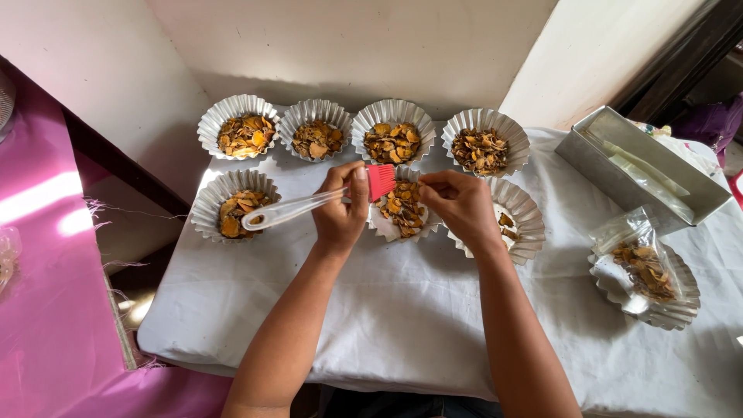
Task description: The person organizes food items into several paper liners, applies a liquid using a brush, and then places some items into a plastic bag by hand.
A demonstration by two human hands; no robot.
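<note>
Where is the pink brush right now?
The pink brush is in the left hand, its bristles over the middle foil cup of the front row, beside the right hand.

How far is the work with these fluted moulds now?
Five fluted moulds already hold orange-brown chips. In hand: the left hand holds a red brush over the middle mould, which the right hand steadies. Left: the nearly empty mould beside it.

White-clothed table (402, 310) with fluted foil cups (237, 136) and metal tin (642, 166).
</note>
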